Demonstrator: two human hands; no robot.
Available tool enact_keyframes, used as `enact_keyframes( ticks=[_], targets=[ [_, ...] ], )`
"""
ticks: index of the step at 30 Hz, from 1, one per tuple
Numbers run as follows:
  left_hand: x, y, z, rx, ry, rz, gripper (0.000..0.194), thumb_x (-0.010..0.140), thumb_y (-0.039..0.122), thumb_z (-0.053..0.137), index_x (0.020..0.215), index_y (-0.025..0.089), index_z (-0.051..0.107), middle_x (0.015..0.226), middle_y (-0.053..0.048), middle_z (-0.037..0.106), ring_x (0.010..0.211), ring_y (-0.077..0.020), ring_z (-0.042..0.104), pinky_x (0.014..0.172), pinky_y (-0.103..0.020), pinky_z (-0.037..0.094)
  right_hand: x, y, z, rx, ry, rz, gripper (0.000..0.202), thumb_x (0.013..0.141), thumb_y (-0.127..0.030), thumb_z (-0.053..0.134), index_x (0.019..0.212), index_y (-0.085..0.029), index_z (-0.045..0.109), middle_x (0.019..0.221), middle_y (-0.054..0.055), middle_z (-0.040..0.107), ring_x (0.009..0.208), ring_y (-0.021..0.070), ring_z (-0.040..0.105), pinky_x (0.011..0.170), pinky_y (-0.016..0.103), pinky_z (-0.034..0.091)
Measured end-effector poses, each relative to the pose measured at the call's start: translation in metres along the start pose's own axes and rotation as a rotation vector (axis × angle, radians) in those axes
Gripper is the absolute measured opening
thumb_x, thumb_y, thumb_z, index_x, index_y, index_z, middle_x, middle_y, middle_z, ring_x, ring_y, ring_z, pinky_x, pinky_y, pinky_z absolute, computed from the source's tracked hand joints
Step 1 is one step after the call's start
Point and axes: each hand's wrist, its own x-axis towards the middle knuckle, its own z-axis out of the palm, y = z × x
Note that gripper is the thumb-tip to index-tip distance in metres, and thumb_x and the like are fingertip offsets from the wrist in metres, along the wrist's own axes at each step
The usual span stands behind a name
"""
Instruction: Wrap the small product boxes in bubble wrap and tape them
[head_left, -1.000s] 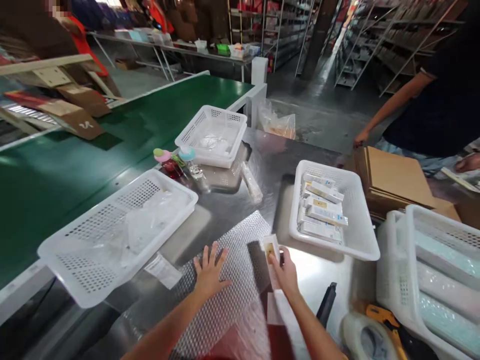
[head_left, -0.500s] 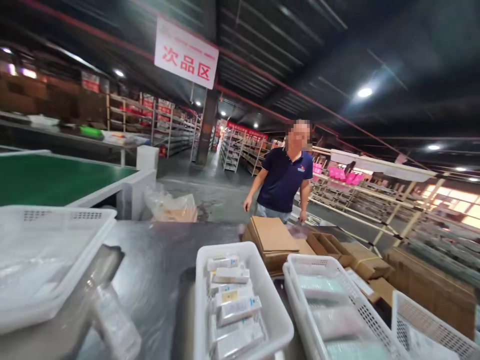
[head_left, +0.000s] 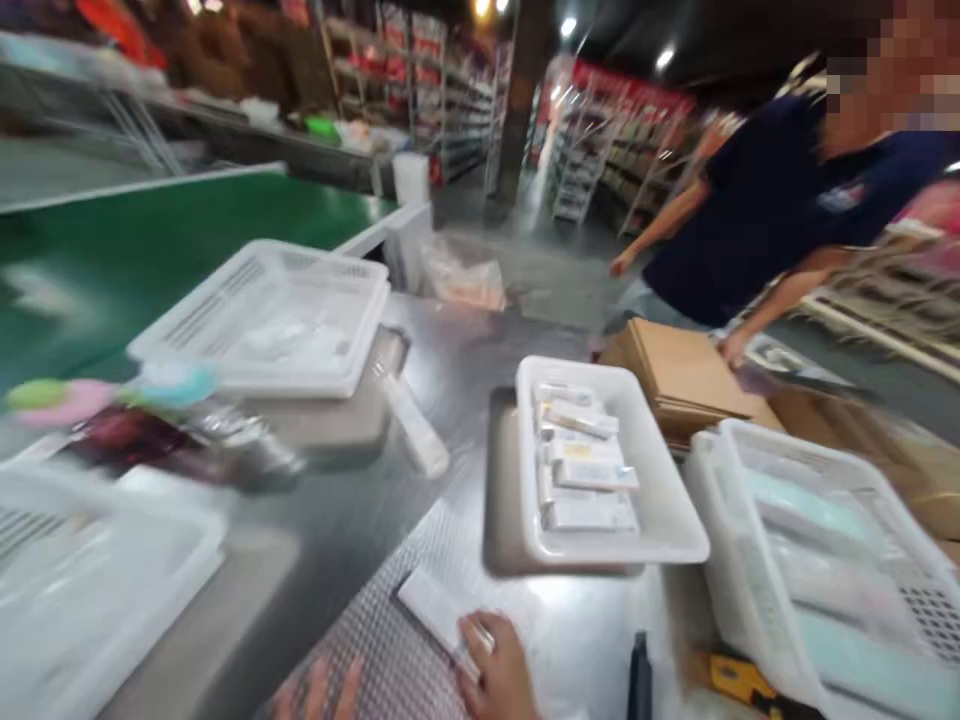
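Low in the head view, my right hand (head_left: 499, 668) has its fingers closed on the near end of a slim white box (head_left: 437, 610). The box lies on a sheet of bubble wrap (head_left: 375, 600) spread over the metal table. My left hand (head_left: 319, 690) rests at the bottom edge on the bubble wrap, fingers apart and nothing in them; its palm is out of frame. Beyond my right hand stands a white plastic bin (head_left: 679, 535) holding several small white boxes (head_left: 592, 475). The picture is blurred by motion.
White baskets (head_left: 315, 385) stand left, with a clear packet (head_left: 412, 425) beside them. Right are stacked baskets (head_left: 724, 590), a black marker-like object (head_left: 640, 675) and a yellow-black tool (head_left: 735, 675). A co-worker (head_left: 772, 200) leans over flat cardboard (head_left: 686, 365). A green conveyor (head_left: 225, 220) runs behind.
My view has tilted down and turned left. Both my hands, the bubble wrap and the slim white box now show. The co-worker has come closer, one hand now at the cardboard.
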Motion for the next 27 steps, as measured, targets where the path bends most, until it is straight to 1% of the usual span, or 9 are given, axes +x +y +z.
enact_keyframes(
  ticks=[1, 2, 4, 7, 10, 14, 16, 24, 27],
  targets=[
    [-0.025, -0.005, -0.002, 0.053, -0.029, -0.063, 0.062, 0.084, 0.047, 0.061, 0.143, 0.035, 0.052, 0.156, -0.007, 0.043, 0.148, -0.0416, 0.021, 0.115, -0.072, 0.007, -0.008, -0.010, 0.000, 0.033, -0.023, -0.007, 0.042, 0.097, -0.038, 0.051, 0.137, -0.026, 0.053, 0.115, 0.012, 0.067, 0.097, 0.0247, 0.066, 0.077, 0.041, 0.060],
    [-0.041, -0.007, -0.004, 0.113, -0.039, -0.117, 0.065, 0.083, 0.048, 0.060, 0.145, 0.030, 0.051, 0.158, -0.009, 0.040, 0.149, -0.0428, 0.017, 0.116, -0.072, 0.004, -0.012, -0.015, -0.002, 0.050, -0.034, -0.016, 0.046, 0.096, -0.035, 0.051, 0.141, -0.027, 0.051, 0.114, 0.013, 0.067, 0.097, 0.0262, 0.067, 0.076, 0.042, 0.061],
    [-0.053, -0.005, -0.008, 0.192, -0.049, -0.122, 0.069, 0.084, 0.049, 0.056, 0.148, 0.026, 0.047, 0.161, -0.012, 0.033, 0.150, -0.0436, 0.015, 0.115, -0.071, 0.002, -0.007, -0.016, -0.006, 0.065, -0.052, -0.044, 0.051, 0.095, -0.032, 0.053, 0.146, -0.029, 0.046, 0.113, 0.012, 0.068, 0.098, 0.0270, 0.067, 0.076, 0.043, 0.061],
    [-0.046, -0.004, -0.009, 0.193, -0.029, -0.098, 0.071, 0.084, 0.054, 0.055, 0.148, 0.026, 0.045, 0.161, -0.014, 0.031, 0.148, -0.0455, 0.019, 0.114, -0.073, 0.001, 0.009, -0.014, -0.012, 0.092, -0.054, -0.058, 0.056, 0.096, -0.028, 0.053, 0.150, -0.029, 0.040, 0.112, 0.011, 0.068, 0.097, 0.0255, 0.066, 0.078, 0.041, 0.060],
    [-0.042, -0.006, -0.010, 0.164, -0.005, -0.089, 0.073, 0.083, 0.057, 0.055, 0.149, 0.027, 0.044, 0.162, -0.014, 0.029, 0.149, -0.0455, 0.016, 0.113, -0.074, 0.000, 0.019, -0.021, -0.017, 0.117, -0.045, -0.067, 0.058, 0.096, -0.022, 0.053, 0.152, -0.029, 0.038, 0.111, 0.011, 0.068, 0.096, 0.0239, 0.065, 0.078, 0.039, 0.059],
    [-0.045, -0.007, -0.011, 0.140, -0.004, -0.088, 0.073, 0.084, 0.054, 0.056, 0.150, 0.025, 0.042, 0.163, -0.016, 0.027, 0.149, -0.0459, 0.015, 0.113, -0.074, -0.001, 0.019, -0.036, -0.018, 0.091, -0.008, -0.058, 0.059, 0.094, -0.021, 0.056, 0.151, -0.031, 0.039, 0.112, 0.010, 0.068, 0.098, 0.0252, 0.065, 0.078, 0.041, 0.057],
    [-0.046, -0.006, -0.012, 0.134, -0.009, -0.092, 0.073, 0.085, 0.054, 0.056, 0.150, 0.026, 0.041, 0.163, -0.015, 0.026, 0.149, -0.0459, 0.014, 0.113, -0.074, 0.000, 0.017, -0.038, -0.017, 0.083, 0.012, -0.032, 0.059, 0.094, -0.022, 0.056, 0.150, -0.032, 0.040, 0.114, 0.010, 0.068, 0.099, 0.0259, 0.065, 0.078, 0.042, 0.056],
    [-0.043, -0.008, -0.013, 0.102, -0.015, -0.077, 0.074, 0.086, 0.056, 0.055, 0.151, 0.025, 0.040, 0.162, -0.016, 0.027, 0.149, -0.0482, 0.015, 0.111, -0.076, -0.002, 0.021, -0.015, -0.023, 0.288, -0.018, 0.062, 0.055, 0.095, -0.022, 0.058, 0.147, -0.035, 0.046, 0.116, 0.009, 0.066, 0.103, 0.0230, 0.065, 0.086, 0.040, 0.058],
    [-0.043, -0.009, -0.012, 0.109, -0.025, -0.082, 0.073, 0.087, 0.058, 0.052, 0.152, 0.026, 0.039, 0.163, -0.016, 0.026, 0.149, -0.0477, 0.012, 0.111, -0.077, -0.002, 0.023, -0.016, -0.025, 0.331, -0.024, 0.073, 0.052, 0.094, -0.023, 0.059, 0.144, -0.034, 0.050, 0.115, 0.009, 0.066, 0.104, 0.0230, 0.065, 0.087, 0.041, 0.058]
  ],
)
